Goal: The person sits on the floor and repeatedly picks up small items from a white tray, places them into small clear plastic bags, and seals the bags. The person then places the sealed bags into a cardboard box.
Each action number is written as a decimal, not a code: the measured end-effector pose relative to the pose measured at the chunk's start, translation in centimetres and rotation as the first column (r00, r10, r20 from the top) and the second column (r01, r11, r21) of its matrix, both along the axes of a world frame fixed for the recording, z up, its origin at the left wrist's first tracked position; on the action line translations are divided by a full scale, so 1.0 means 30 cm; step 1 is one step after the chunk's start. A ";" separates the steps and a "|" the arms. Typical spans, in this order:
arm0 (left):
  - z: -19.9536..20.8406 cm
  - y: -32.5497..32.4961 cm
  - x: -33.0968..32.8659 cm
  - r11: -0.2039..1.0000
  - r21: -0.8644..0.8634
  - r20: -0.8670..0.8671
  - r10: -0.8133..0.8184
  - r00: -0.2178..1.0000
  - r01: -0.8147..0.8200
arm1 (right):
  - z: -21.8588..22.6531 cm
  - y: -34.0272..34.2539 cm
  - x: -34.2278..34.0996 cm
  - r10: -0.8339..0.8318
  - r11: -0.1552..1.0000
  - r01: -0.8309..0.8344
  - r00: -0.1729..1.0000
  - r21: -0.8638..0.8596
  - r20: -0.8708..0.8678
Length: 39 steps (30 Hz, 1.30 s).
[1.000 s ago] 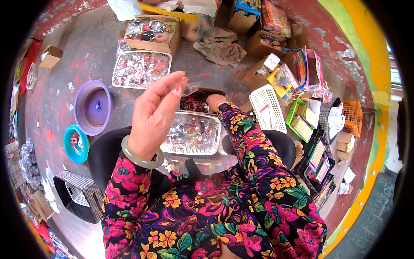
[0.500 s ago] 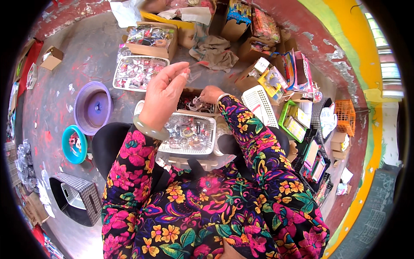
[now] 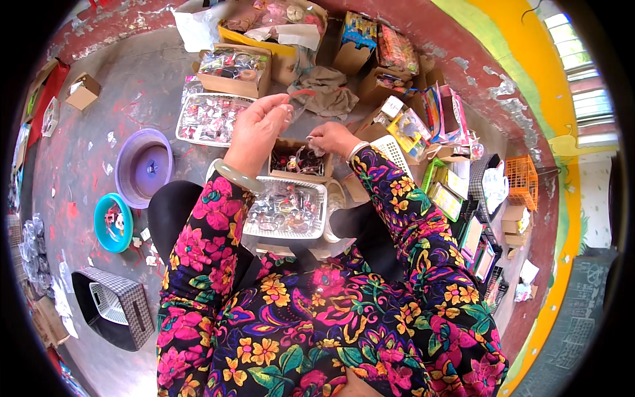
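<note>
My left hand (image 3: 258,129) is raised with its fingers pinched on a clear plastic bag (image 3: 299,104), which has a reddish strip at its top. To its right, my right hand (image 3: 336,139) hovers over the far right edge of a small cardboard box (image 3: 297,176). Its fingertips are closed on a small pale thing too tiny to make out. Dark looped pieces, like hair ties (image 3: 299,159), fill the box. Directly nearer to me stands a white plastic basket (image 3: 322,213) holding several clear packets (image 3: 284,206).
Another white basket (image 3: 192,137) of packets lies beyond my left hand, by a cardboard box (image 3: 228,85) of packets. A purple basin (image 3: 126,159) and a teal basin (image 3: 99,225) sit at left. Boxes, a green basket (image 3: 430,173) and an orange crate (image 3: 522,182) crowd the right.
My right hand has come up out of the cardboard box, bringing a small pale thing in its fingertips. My left hand has shifted slightly right, still pinching the bag.
</note>
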<state>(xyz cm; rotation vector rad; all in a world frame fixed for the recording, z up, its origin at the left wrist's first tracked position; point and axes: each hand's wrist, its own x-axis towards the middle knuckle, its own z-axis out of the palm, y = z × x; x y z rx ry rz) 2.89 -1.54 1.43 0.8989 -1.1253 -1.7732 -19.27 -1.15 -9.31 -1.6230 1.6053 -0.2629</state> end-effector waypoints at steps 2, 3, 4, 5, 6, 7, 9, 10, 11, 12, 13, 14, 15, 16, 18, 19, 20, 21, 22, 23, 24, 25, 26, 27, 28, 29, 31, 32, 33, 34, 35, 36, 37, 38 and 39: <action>-0.009 -0.005 0.000 1.000 -0.014 0.003 -0.007 1.000 0.008 | 0.008 0.010 0.003 0.067 0.989 -0.078 0.994 -0.123 -0.087; -0.010 -0.007 -0.002 1.000 -0.008 0.000 -0.006 1.000 0.006 | 0.012 0.014 0.003 0.097 0.976 -0.121 0.986 -0.181 -0.133; -0.009 -0.010 -0.003 1.000 -0.003 -0.001 -0.005 1.000 0.005 | 0.014 0.021 0.006 0.064 0.991 -0.070 0.996 -0.112 -0.061; -0.010 -0.012 -0.004 1.000 0.002 -0.002 -0.004 1.000 0.004 | 0.017 0.028 0.009 0.025 0.999 -0.025 1.000 -0.039 0.009; -0.014 -0.013 -0.006 1.000 0.001 -0.001 -0.010 1.000 0.010 | 0.020 0.032 0.010 -0.019 0.999 0.017 0.997 0.038 0.075; -0.016 -0.014 -0.008 1.000 -0.003 0.000 -0.013 1.000 0.013 | 0.031 0.023 0.006 -0.084 0.996 0.073 0.973 0.060 0.214; -0.013 -0.018 -0.009 1.000 0.005 -0.006 -0.011 1.000 0.011 | 0.061 0.007 -0.018 -0.212 0.977 0.172 0.856 0.127 0.471; -0.018 -0.017 -0.002 1.000 0.021 -0.009 -0.002 1.000 0.002 | 0.105 0.007 -0.018 -0.251 0.965 0.167 0.818 0.204 0.518; -0.016 -0.018 -0.002 0.999 0.033 -0.016 -0.001 1.000 0.001 | 0.171 0.011 -0.009 -0.272 0.958 0.174 0.805 0.228 0.528; -0.008 -0.016 0.007 0.998 0.054 -0.041 0.021 0.999 -0.019 | 0.224 0.019 0.002 -0.271 0.959 0.150 0.724 0.239 0.635; -0.004 -0.010 0.006 0.997 0.078 -0.072 0.035 0.997 -0.029 | 0.267 0.038 0.004 -0.275 0.960 0.133 0.631 0.248 0.726; -0.001 -0.003 0.012 0.994 0.103 -0.100 0.055 0.993 -0.045 | 0.297 0.055 0.020 -0.277 0.960 0.104 0.527 0.262 0.804; -0.005 0.000 0.017 0.989 0.138 -0.134 0.067 0.989 -0.048 | 0.321 0.074 0.037 -0.277 0.959 0.073 0.413 0.272 0.867; -0.006 0.002 0.013 0.985 0.170 -0.172 0.070 0.983 -0.040 | 0.354 0.097 0.046 -0.278 0.960 0.049 0.293 0.276 0.915; -0.005 0.008 0.025 0.974 0.225 -0.246 0.092 0.965 -0.036 | 0.405 0.123 0.104 -0.288 0.958 0.094 0.283 0.273 0.915; 0.002 0.011 0.020 0.972 0.235 -0.277 0.085 0.957 -0.018 | 0.415 0.126 0.123 -0.295 0.955 0.123 0.277 0.271 0.914; 0.012 0.014 0.013 0.970 0.244 -0.308 0.077 0.948 0.000 | 0.406 0.118 0.131 -0.268 0.962 0.114 0.239 0.247 0.933; 0.018 0.017 0.005 0.967 0.253 -0.338 0.070 0.938 0.019 | 0.399 0.112 0.134 -0.284 0.957 0.121 0.235 0.262 0.929; 0.021 0.019 0.004 0.967 0.255 -0.365 0.072 0.928 0.025 | 0.393 0.105 0.145 -0.299 0.953 0.121 0.228 0.278 0.926; 0.021 0.018 0.004 0.967 0.252 -0.383 0.077 0.920 0.024 | 0.388 0.098 0.156 -0.314 0.948 0.121 0.221 0.293 0.923; 0.020 0.015 0.004 0.968 0.250 -0.401 0.082 0.912 0.023 | 0.384 0.094 0.170 -0.357 0.929 0.200 0.278 0.310 0.892; 0.018 0.017 0.002 0.968 0.251 -0.420 0.084 0.904 0.026 | 0.382 0.091 0.177 -0.364 0.926 0.233 0.338 0.297 0.868; 0.031 0.020 0.001 0.963 0.270 -0.411 0.099 0.906 0.017 | 0.384 0.088 0.184 -0.371 0.922 0.265 0.395 0.282 0.841; 0.023 0.017 0.002 0.965 0.262 -0.401 0.099 0.911 0.010 | 0.385 0.086 0.190 -0.378 0.918 0.295 0.450 0.265 0.809; 0.012 0.016 0.001 0.967 0.256 -0.393 0.100 0.914 0.005 | 0.385 0.086 0.194 -0.368 0.921 0.302 0.468 0.246 0.804; 0.005 0.016 0.000 0.968 0.250 -0.385 0.101 0.918 -0.001 | 0.384 0.088 0.199 -0.358 0.924 0.307 0.485 0.228 0.798; 0.012 0.022 -0.006 0.959 0.281 -0.341 0.143 0.929 -0.045 | 0.382 0.092 0.200 -0.350 0.924 0.325 0.509 0.202 0.786; 0.015 0.025 -0.010 0.953 0.296 -0.320 0.164 0.933 -0.065 | 0.381 0.094 0.197 -0.353 0.921 0.337 0.517 0.193 0.780; 0.005 0.023 -0.010 0.957 0.284 -0.328 0.162 0.931 -0.067 | 0.381 0.097 0.195 -0.356 0.918 0.350 0.525 0.185 0.773; -0.009 0.017 -0.003 0.960 0.270 -0.332 0.165 0.929 -0.074 | 0.386 0.096 0.194 -0.331 0.918 0.373 0.528 0.136 0.782; -0.019 0.011 0.003 0.963 0.256 -0.337 0.167 0.926 -0.081 | 0.393 0.096 0.189 -0.305 0.914 0.396 0.533 0.086 0.789; -0.027 0.008 0.010 0.960 0.265 -0.343 0.177 0.922 -0.086 | 0.397 0.095 0.187 -0.279 0.908 0.418 0.538 0.036 0.795; -0.029 0.003 0.010 0.958 0.273 -0.352 0.185 0.918 -0.088 | 0.400 0.094 0.182 -0.254 0.906 0.422 0.566 -0.011 0.785; -0.029 0.000 0.010 0.955 0.281 -0.360 0.193 0.913 -0.091 | 0.403 0.092 0.179 -0.229 0.904 0.424 0.593 -0.059 0.772; -0.027 -0.001 0.009 0.953 0.286 -0.367 0.201 0.908 -0.096 | 0.406 0.091 0.178 -0.204 0.899 0.425 0.620 -0.106 0.757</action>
